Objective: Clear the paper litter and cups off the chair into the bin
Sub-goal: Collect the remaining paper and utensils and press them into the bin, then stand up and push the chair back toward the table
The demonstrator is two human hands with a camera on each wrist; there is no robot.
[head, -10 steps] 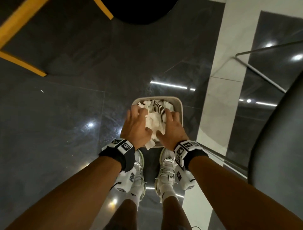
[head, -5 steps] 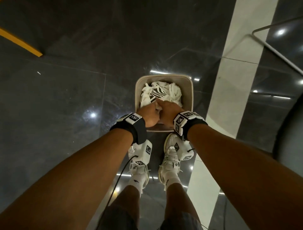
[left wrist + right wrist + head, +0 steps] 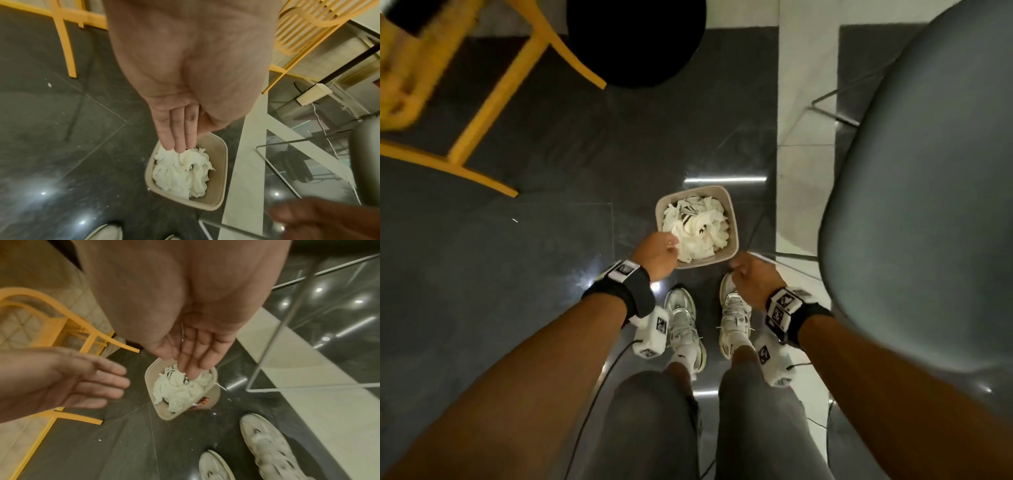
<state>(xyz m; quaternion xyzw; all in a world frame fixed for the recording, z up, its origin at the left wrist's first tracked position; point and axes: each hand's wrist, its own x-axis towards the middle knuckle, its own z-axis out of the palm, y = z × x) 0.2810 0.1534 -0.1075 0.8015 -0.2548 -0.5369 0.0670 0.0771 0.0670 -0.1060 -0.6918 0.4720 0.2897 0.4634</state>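
A beige bin (image 3: 734, 236) stands on the dark floor in front of my feet, heaped with crumpled white paper (image 3: 702, 236) and a striped cup (image 3: 686, 214). My left hand (image 3: 657, 255) hangs above the bin's near left corner, fingers straight and empty (image 3: 174, 134). My right hand (image 3: 750, 275) hangs to the right of the bin's near edge, also empty with fingers extended (image 3: 193, 360). The same bin (image 3: 218, 164) and paper (image 3: 179, 391) show below the fingertips in both wrist views. The grey chair seat (image 3: 928, 192) fills the right side.
A yellow wooden chair (image 3: 493, 92) and a round black seat (image 3: 637, 41) stand at the far left. The grey chair's thin metal legs (image 3: 839, 99) run over a white floor strip (image 3: 801, 154). My white shoes (image 3: 685, 322) are just behind the bin.
Both hands have lifted out of the bin and drawn apart, leaving the paper pressed inside. My head has risen, so the bin looks smaller and the chairs have come into view.
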